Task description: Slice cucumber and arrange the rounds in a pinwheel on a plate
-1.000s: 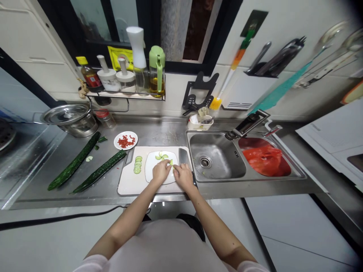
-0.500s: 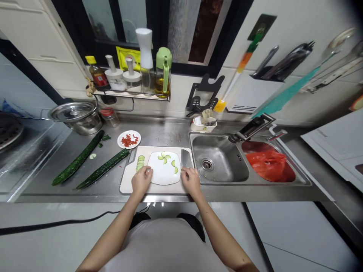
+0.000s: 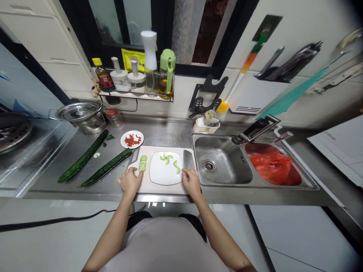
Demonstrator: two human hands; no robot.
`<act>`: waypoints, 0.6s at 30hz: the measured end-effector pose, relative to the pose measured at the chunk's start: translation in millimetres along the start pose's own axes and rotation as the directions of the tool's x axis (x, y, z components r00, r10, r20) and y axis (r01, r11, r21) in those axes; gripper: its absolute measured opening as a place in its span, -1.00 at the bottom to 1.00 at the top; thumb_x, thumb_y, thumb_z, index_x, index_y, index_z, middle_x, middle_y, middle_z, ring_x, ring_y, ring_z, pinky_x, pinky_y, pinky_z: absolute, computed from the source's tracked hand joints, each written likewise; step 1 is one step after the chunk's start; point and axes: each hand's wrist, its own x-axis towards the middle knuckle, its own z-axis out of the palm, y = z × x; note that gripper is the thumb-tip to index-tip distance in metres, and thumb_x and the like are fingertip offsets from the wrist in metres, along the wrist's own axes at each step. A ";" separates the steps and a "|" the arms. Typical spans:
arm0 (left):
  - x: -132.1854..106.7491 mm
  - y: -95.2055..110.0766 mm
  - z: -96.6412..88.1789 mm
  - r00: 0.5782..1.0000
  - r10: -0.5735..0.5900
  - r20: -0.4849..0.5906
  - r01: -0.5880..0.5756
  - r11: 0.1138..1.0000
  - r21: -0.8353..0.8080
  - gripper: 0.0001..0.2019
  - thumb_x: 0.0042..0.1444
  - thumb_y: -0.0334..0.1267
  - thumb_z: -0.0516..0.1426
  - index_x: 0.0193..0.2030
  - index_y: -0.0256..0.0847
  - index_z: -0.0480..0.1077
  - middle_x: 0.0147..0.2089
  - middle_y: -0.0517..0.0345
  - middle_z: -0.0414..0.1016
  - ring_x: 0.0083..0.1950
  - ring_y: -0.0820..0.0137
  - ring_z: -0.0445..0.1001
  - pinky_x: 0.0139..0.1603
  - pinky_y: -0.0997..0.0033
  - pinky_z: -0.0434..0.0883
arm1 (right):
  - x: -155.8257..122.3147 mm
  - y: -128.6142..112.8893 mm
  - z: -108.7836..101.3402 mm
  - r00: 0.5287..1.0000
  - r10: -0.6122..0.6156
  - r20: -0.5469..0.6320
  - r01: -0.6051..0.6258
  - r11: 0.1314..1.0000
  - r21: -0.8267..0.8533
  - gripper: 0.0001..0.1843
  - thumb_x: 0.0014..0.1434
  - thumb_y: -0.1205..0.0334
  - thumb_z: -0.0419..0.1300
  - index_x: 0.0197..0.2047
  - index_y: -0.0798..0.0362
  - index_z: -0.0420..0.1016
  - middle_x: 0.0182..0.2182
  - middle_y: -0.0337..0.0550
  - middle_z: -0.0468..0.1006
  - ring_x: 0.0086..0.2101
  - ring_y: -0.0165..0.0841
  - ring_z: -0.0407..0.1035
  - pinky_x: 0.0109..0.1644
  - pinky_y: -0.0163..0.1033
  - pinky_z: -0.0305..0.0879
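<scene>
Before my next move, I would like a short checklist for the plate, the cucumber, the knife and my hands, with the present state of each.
1. White plate resting on the cutting board: ok.
2. Cucumber pieces within the plate's rim: ok.
3. Left hand by the near end of the row of cucumber slices: ok.
4. Right hand well clear of the knife: not ok; it is at the blade's near end.
5. Right hand empty: cannot tell; it is curled.

We look from the head, forward and down over our shirt (image 3: 167, 243), with the board (image 3: 161, 189) near, the sink (image 3: 228, 160) at right and the window (image 3: 137, 17) beyond.
</scene>
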 end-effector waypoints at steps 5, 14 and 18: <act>2.0 4.4 0.4 1.000 -0.011 0.006 0.011 0.998 -0.062 -0.73 0.08 -0.05 0.10 -0.17 -0.15 0.45 -0.08 -0.07 0.52 0.01 0.04 0.40 0.05 0.04 0.17 | -4.0 5.0 -1.4 1.000 0.008 -0.009 -0.008 1.000 0.013 -0.66 0.27 0.21 -0.02 -0.11 0.04 0.58 -0.34 -0.10 0.52 -0.23 -0.23 0.26 -0.10 -0.20 0.20; 10.7 -0.1 9.2 1.000 -0.013 0.017 0.020 0.821 -0.570 -0.73 -0.05 -0.06 0.19 -0.28 -0.19 0.42 -0.35 0.14 0.50 -0.33 0.38 0.42 -0.21 0.37 0.31 | 0.5 -4.1 -3.7 0.999 -0.022 -0.027 0.024 0.997 0.078 -0.66 0.26 0.20 -0.02 -0.13 0.06 0.56 -0.33 -0.08 0.53 -0.23 -0.24 0.28 -0.09 -0.19 0.20; 11.5 11.7 2.8 0.992 0.086 0.088 0.026 0.549 -0.835 -0.62 -0.23 -0.02 0.29 -0.35 -0.25 0.40 -0.41 0.17 0.45 -0.40 0.46 0.38 -0.32 0.48 0.31 | 17.7 -28.4 -6.7 0.998 -0.063 -0.018 0.065 0.984 0.167 -0.71 0.24 0.20 0.01 -0.19 0.05 0.54 -0.39 -0.11 0.51 -0.26 -0.25 0.30 -0.11 -0.19 0.22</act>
